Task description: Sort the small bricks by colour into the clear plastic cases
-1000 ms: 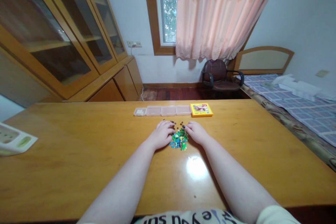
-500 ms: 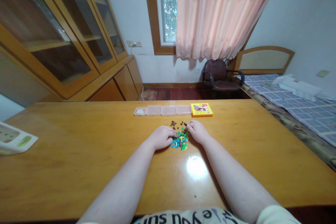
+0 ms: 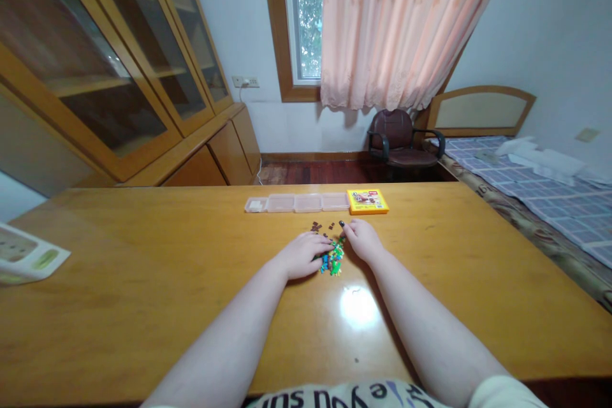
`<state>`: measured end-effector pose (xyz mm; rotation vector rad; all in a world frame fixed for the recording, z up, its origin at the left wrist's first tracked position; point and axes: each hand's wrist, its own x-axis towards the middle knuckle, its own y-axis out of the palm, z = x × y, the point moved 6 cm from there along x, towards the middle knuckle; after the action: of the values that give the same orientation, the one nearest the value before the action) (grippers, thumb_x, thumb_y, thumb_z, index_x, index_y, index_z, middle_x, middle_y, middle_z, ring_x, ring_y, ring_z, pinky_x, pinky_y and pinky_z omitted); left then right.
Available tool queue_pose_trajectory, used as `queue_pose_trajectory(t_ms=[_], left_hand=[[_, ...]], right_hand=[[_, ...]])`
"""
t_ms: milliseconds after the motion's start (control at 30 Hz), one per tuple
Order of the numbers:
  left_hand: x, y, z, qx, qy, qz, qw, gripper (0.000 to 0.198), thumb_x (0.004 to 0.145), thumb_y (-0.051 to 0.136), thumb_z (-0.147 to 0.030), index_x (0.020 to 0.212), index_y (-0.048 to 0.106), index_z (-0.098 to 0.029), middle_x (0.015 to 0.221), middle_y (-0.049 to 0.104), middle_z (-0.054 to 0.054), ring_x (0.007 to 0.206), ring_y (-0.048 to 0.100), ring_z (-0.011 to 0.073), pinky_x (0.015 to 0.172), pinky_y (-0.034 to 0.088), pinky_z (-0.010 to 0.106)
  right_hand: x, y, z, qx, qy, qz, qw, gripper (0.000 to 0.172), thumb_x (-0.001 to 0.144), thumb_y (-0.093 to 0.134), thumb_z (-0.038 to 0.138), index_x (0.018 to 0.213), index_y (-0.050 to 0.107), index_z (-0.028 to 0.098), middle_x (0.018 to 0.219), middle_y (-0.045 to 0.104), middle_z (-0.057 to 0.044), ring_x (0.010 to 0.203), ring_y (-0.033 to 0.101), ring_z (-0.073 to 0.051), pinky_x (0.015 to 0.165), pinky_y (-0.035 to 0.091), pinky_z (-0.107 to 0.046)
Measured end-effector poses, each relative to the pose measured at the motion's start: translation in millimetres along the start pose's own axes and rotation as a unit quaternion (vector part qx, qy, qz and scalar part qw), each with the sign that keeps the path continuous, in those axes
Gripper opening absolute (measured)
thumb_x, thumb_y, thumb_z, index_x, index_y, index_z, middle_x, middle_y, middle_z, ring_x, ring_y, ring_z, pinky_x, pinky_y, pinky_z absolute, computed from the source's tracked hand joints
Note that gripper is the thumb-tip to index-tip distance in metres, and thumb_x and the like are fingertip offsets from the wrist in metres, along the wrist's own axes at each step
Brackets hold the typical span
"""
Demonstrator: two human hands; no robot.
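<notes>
Our left hand (image 3: 303,255) reaches over the left of a brick pile (image 3: 335,262) on the table (image 3: 191,280), thumb spread from fingers. Our right hand (image 3: 362,241) curls at the pile's right; we cannot tell whether it pinches anything. Brown bricks (image 3: 316,227) lie beyond.

The window (image 3: 308,19) was partly covered by a pink curtain (image 3: 396,25), with a maroon armchair (image 3: 396,137) set below. A glass-doored cabinet (image 3: 138,57) was seen at left; at right, a bed (image 3: 521,220) was covered by checked cloth (image 3: 564,207).

left hand (image 3: 302,255) | shifted right | covers more of the colourful pieces (image 3: 336,262)
</notes>
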<state>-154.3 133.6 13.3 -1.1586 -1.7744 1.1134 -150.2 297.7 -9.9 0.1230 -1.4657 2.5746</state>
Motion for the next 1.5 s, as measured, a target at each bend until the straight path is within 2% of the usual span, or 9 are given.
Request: queue_pose_trajectory(t_ms=[67, 367, 433, 533, 633, 933, 1200, 1367, 1500], left_hand=[[0, 0.6, 2, 0.002, -0.001, -0.002, 1.000, 0.037, 0.082, 0.049, -0.022, 0.116, 0.062, -0.025, 0.121, 0.063, 0.003, 0.110, 0.056, 0.0212, 0.102, 0.035, 0.040], [-2, -6.9, 8, 0.034, -0.015, -0.023, 0.999, 0.025, 0.085, 0.046, -0.023, 0.085, 0.071, -0.021, 0.082, 0.070, 0.005, 0.081, 0.061, 0.0180, 0.085, 0.043, 0.033], [-2, -10.2, 7, 0.037, -0.026, -0.033, 0.998, 0.024, 0.086, 0.046, -0.025, 0.090, 0.070, -0.021, 0.085, 0.069, 0.005, 0.084, 0.060, 0.0187, 0.085, 0.042, 0.033], [-3, -12.7, 3, 0.021, -0.022, -0.044, 0.999, 0.028, 0.084, 0.051, -0.027, 0.108, 0.065, -0.025, 0.104, 0.066, 0.004, 0.099, 0.056, 0.0207, 0.092, 0.039, 0.035], [-3, -9.2, 2, 0.010, -0.009, -0.032, 0.999, 0.032, 0.082, 0.054, -0.030, 0.112, 0.064, -0.028, 0.112, 0.064, 0.003, 0.105, 0.053, 0.0221, 0.096, 0.036, 0.038], [-2, -8.6, 8, 0.043, -0.028, -0.041, 0.998, 0.019, 0.085, 0.051, -0.026, 0.088, 0.069, -0.022, 0.089, 0.067, 0.003, 0.090, 0.056, 0.0190, 0.087, 0.039, 0.034], [-2, -9.7, 10, 0.077, -0.043, -0.036, 0.995, 0.023, 0.085, 0.049, -0.029, 0.072, 0.065, -0.019, 0.075, 0.062, 0.004, 0.078, 0.055, 0.0177, 0.080, 0.040, 0.032], [-5, -15.9, 16, 0.059, -0.078, -0.067, 0.993, 0.016, 0.081, 0.053, -0.023, 0.090, 0.065, -0.020, 0.089, 0.064, 0.004, 0.088, 0.054, 0.0197, 0.084, 0.040, 0.034], [-6, -14.0, 11, 0.024, -0.045, -0.048, 0.998, 0.025, 0.079, 0.054, -0.021, 0.101, 0.066, -0.025, 0.101, 0.063, 0.003, 0.097, 0.053, 0.0206, 0.091, 0.038, 0.035]], right_hand=[[0, -2, -1, 0.011, 0.006, -0.011, 1.000, 0.050, 0.095, 0.034, 0.038, 0.070, 0.071, 0.016, 0.070, 0.056, -0.004, 0.068, 0.051, -0.014, 0.065, 0.033, -0.024], [-5, 3, 12, 0.056, -0.042, 0.044, 0.997, 0.046, 0.092, 0.040, 0.035, 0.060, 0.066, 0.015, 0.061, 0.057, -0.003, 0.061, 0.050, -0.013, 0.061, 0.033, -0.023], [-4, 3, 12, 0.051, -0.043, 0.048, 0.997, 0.044, 0.092, 0.040, 0.033, 0.063, 0.068, 0.016, 0.063, 0.058, -0.003, 0.062, 0.051, -0.013, 0.062, 0.034, -0.023], [-4, 3, 12, 0.045, -0.042, 0.046, 0.997, 0.044, 0.092, 0.039, 0.034, 0.068, 0.072, 0.016, 0.065, 0.060, -0.004, 0.065, 0.053, -0.014, 0.064, 0.034, -0.024], [-5, 2, 14, 0.046, -0.050, 0.043, 0.997, 0.046, 0.093, 0.038, 0.036, 0.071, 0.073, 0.017, 0.066, 0.060, -0.004, 0.066, 0.053, -0.014, 0.065, 0.035, -0.024], [-3, 4, 10, 0.034, -0.041, 0.042, 0.998, 0.043, 0.093, 0.039, 0.035, 0.078, 0.075, 0.018, 0.071, 0.062, -0.004, 0.070, 0.055, -0.015, 0.066, 0.035, -0.024], [-3, 5, 12, 0.021, -0.050, 0.047, 0.997, 0.041, 0.093, 0.040, 0.036, 0.075, 0.072, 0.017, 0.070, 0.060, -0.004, 0.069, 0.052, -0.014, 0.064, 0.033, -0.024], [-4, 2, 15, 0.039, -0.072, 0.029, 0.996, 0.041, 0.093, 0.040, 0.034, 0.073, 0.070, 0.016, 0.068, 0.057, -0.003, 0.067, 0.051, -0.014, 0.064, 0.033, -0.024], [-6, 4, 22, 0.062, -0.114, 0.066, 0.989, 0.039, 0.094, 0.039, 0.032, 0.078, 0.072, 0.016, 0.070, 0.058, -0.003, 0.069, 0.052, -0.014, 0.067, 0.035, -0.024]])
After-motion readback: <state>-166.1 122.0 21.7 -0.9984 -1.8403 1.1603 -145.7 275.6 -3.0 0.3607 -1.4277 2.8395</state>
